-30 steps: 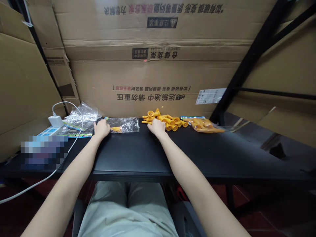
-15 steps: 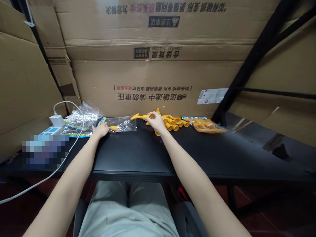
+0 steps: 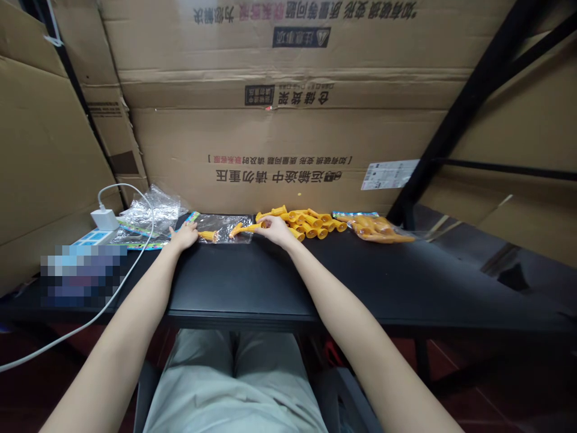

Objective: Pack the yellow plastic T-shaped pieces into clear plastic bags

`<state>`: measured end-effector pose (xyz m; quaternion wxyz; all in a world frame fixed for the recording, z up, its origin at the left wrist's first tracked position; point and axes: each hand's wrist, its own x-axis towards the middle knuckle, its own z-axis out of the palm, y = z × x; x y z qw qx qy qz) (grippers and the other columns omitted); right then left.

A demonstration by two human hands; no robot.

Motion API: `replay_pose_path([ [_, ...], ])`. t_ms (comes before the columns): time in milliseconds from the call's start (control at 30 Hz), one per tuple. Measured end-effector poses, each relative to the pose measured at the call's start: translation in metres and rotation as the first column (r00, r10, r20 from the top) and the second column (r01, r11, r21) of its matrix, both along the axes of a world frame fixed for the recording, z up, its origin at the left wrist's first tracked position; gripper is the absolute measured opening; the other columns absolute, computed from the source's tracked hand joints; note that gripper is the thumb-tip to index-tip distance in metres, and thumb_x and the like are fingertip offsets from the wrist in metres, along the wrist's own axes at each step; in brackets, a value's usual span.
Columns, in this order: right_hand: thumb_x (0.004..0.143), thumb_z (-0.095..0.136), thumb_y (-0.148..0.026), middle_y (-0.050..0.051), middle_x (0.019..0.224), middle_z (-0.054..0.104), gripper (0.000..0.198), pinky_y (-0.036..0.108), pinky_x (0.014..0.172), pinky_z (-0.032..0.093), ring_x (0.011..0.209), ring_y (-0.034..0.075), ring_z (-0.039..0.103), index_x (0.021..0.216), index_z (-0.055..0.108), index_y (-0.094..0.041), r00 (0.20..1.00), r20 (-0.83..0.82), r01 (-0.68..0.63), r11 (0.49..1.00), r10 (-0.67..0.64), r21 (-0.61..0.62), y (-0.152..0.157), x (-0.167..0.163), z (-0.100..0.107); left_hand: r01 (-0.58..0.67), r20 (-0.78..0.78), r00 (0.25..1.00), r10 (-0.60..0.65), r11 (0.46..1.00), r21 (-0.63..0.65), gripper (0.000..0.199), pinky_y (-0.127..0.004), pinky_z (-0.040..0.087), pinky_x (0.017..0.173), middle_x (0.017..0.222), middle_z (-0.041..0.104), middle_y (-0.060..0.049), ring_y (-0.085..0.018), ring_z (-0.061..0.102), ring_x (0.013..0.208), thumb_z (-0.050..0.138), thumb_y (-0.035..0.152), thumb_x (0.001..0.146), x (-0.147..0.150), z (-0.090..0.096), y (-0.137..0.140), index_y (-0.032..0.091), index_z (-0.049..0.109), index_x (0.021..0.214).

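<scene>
Yellow horn-shaped piece (image 3: 246, 228) sits just left of frame center, wide end pinched between thumb and fingers of the right hand (image 3: 277, 231). Long axis runs roughly across the frame, narrow end pointing left from the grip, at the right part of the clear bag (image 3: 224, 221) — over or inside, can't tell. Right hand is nearer; left hand (image 3: 184, 235) rests on the bag's left end, fingers loosely spread, not closed around anything. Another yellow piece (image 3: 208, 235) lies in the bag. Yellow pile (image 3: 315, 224) right of center, filled bag (image 3: 376, 229) farther right.
</scene>
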<state>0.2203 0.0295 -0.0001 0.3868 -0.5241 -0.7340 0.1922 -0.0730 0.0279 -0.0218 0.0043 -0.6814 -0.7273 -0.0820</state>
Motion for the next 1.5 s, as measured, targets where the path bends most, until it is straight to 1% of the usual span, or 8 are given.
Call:
replay_pose_path([
  [233, 0.069, 0.073, -0.026, 0.000, 0.068, 0.062, 0.032, 0.021, 0.055, 0.045, 0.054, 0.010, 0.057, 0.096, 0.065, -0.011, 0.991, -0.121, -0.083, 0.986, 0.065, -0.146, -0.006, -0.020, -0.014, 0.123, 0.152, 0.983, -0.106, 0.987, -0.104, 0.056, -0.058, 0.008, 0.111, 0.149, 0.030, 0.005, -0.022, 0.018, 0.140, 0.022, 0.024, 0.086, 0.018, 0.008, -0.008, 0.030, 0.040, 0.138],
  [333, 0.071, 0.071, -0.022, 0.001, 0.066, 0.064, 0.028, 0.020, 0.054, 0.047, 0.051, 0.009, 0.059, 0.096, 0.065, -0.011, 0.986, -0.167, -0.059, 0.981, 0.028, -0.183, -0.007, -0.029, -0.020, 0.181, 0.178, 0.971, -0.159, 0.976, -0.119, 0.055, -0.057, 0.007, 0.111, 0.149, 0.028, 0.004, -0.022, 0.016, 0.141, 0.022, 0.025, 0.086, 0.024, 0.009, -0.010, 0.029, 0.039, 0.139],
  [667, 0.067, 0.074, -0.027, 0.009, 0.093, 0.070, 0.031, 0.027, 0.078, 0.049, 0.086, 0.019, 0.066, 0.094, 0.066, -0.014, 0.994, -0.088, 0.062, 0.994, -0.070, -0.093, -0.004, -0.034, -0.028, 0.288, 0.270, 0.929, -0.254, 0.953, -0.095, 0.053, -0.056, 0.002, 0.111, 0.147, 0.034, 0.002, -0.023, 0.024, 0.139, 0.025, 0.028, 0.088, 0.037, 0.004, -0.010, 0.029, 0.040, 0.139],
  [867, 0.069, 0.072, -0.023, 0.010, 0.096, 0.069, 0.029, 0.030, 0.082, 0.048, 0.090, 0.020, 0.065, 0.095, 0.065, -0.013, 0.991, -0.120, 0.045, 0.997, -0.051, -0.056, -0.006, -0.036, -0.028, 0.330, 0.251, 0.921, -0.299, 0.940, -0.090, 0.053, -0.061, 0.006, 0.109, 0.146, 0.036, 0.004, -0.025, 0.027, 0.138, 0.025, 0.025, 0.088, 0.042, 0.007, -0.014, 0.036, 0.041, 0.137],
  [1067, 0.068, 0.071, -0.021, 0.012, 0.106, 0.065, 0.043, 0.028, 0.081, 0.048, 0.091, 0.019, 0.064, 0.107, 0.058, -0.012, 0.993, -0.102, 0.048, 0.994, -0.058, -0.093, -0.006, -0.039, -0.030, 0.306, 0.100, 0.949, -0.301, 0.951, -0.049, 0.054, -0.061, 0.012, 0.108, 0.148, 0.032, 0.006, -0.022, 0.027, 0.138, 0.021, 0.023, 0.089, 0.046, 0.005, -0.015, 0.037, 0.034, 0.140],
  [1200, 0.069, 0.067, -0.018, 0.014, 0.105, 0.063, 0.034, 0.027, 0.077, 0.049, 0.084, 0.017, 0.064, 0.101, 0.057, -0.009, 0.990, -0.115, 0.074, 0.993, -0.085, -0.096, -0.002, -0.040, -0.036, 0.317, 0.098, 0.945, -0.312, 0.948, -0.035, 0.052, -0.061, 0.012, 0.108, 0.148, 0.032, 0.004, -0.020, 0.027, 0.138, 0.020, 0.026, 0.091, 0.047, 0.002, -0.014, 0.035, 0.034, 0.140],
  [1333, 0.071, 0.063, -0.014, 0.010, 0.097, 0.067, 0.027, 0.028, 0.080, 0.048, 0.087, 0.017, 0.064, 0.097, 0.059, -0.012, 0.984, -0.166, 0.043, 0.991, -0.064, -0.129, 0.000, -0.041, -0.039, 0.325, 0.102, 0.942, -0.320, 0.945, -0.038, 0.050, -0.063, 0.013, 0.107, 0.149, 0.030, 0.002, -0.022, 0.026, 0.138, 0.019, 0.036, 0.093, 0.048, 0.004, -0.017, 0.033, 0.035, 0.140],
  [1500, 0.072, 0.060, -0.012, 0.009, 0.097, 0.069, 0.024, 0.027, 0.081, 0.048, 0.089, 0.017, 0.064, 0.096, 0.063, -0.014, 0.989, -0.142, 0.024, 0.987, -0.047, -0.161, -0.003, -0.040, -0.031, 0.283, 0.068, 0.958, -0.278, 0.956, -0.073, 0.051, -0.063, 0.011, 0.107, 0.150, 0.029, 0.001, -0.022, 0.023, 0.139, 0.018, 0.037, 0.093, 0.049, 0.008, -0.018, 0.030, 0.035, 0.140],
])
